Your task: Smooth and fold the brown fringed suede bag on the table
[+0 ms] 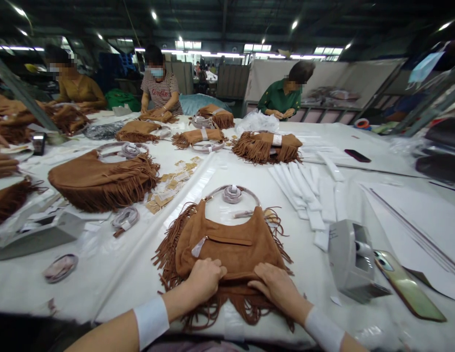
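Note:
A brown suede handbag (pixel 231 239) with fringe lies flat on the table before me, its zip pocket facing up. My left hand (pixel 204 277) is closed on its lower edge, left of the middle, fingers curled. Farther right on the same edge, my right hand (pixel 277 284) grips the bag with the thumb below and fingers on top. Fringe strands hang toward me between and beside the hands. The bag's handle arches away from me, with a wrapped coiled strap (pixel 232 194) at its top. A pale tag covers the zip pull (pixel 199 247).
Right of the bag are white foam strips (pixel 301 190), a grey tape dispenser (pixel 350 259) and a phone (pixel 411 286). To the left lie another fringed bag (pixel 102 178), paper tags (pixel 172 181) and a coiled strap (pixel 125 220). Several co-workers stand across the table.

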### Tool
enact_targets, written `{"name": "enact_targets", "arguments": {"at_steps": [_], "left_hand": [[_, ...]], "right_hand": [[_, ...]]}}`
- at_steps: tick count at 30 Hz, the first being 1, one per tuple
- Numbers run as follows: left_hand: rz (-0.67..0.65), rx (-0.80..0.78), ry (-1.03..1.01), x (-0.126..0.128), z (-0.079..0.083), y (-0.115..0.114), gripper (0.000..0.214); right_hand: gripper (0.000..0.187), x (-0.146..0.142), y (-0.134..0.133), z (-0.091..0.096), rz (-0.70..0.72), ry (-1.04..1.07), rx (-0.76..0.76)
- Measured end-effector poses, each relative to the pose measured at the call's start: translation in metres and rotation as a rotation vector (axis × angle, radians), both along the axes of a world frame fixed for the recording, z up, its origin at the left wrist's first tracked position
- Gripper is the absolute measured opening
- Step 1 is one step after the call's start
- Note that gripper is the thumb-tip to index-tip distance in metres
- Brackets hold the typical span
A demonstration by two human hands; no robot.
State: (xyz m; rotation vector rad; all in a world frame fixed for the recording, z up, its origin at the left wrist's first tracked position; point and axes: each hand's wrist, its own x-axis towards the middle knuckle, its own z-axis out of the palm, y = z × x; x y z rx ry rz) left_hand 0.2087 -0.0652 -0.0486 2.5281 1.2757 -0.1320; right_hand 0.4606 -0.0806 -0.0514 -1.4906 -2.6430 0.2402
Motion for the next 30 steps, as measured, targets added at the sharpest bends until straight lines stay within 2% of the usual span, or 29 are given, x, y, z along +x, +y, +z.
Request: {"name": "enact_targets", "arguments": {"at_steps": [5, 12, 17, 24, 30], "left_hand": [[0.069, -0.017, -0.010, -0.021, -0.001, 0.012, 0.011], [0.153, -0.015, -0.063, -0.044, -0.014, 0.018, 0.019], [0.147, -0.009, -0.065, -0.046, -0.015, 0.021, 0.024], [0.167, -0.065, -0.023, -0.043, -0.017, 0.038, 0.034], [0.163, -0.098, -0.067, -0.049, -0.019, 0.047, 0.036]], "right_hand": [[0.030, 0.003, 0.006, -0.019, -0.025, 0.017, 0.055], [0.036, 0.001, 0.007, -0.020, -0.068, 0.035, 0.052], [0.039, 0.000, 0.010, -0.024, -0.095, 0.049, 0.042], [0.048, -0.002, 0.021, -0.025, -0.134, 0.000, 0.027], [0.048, -0.001, 0.027, -0.025, -0.134, -0.024, 0.010]]}}
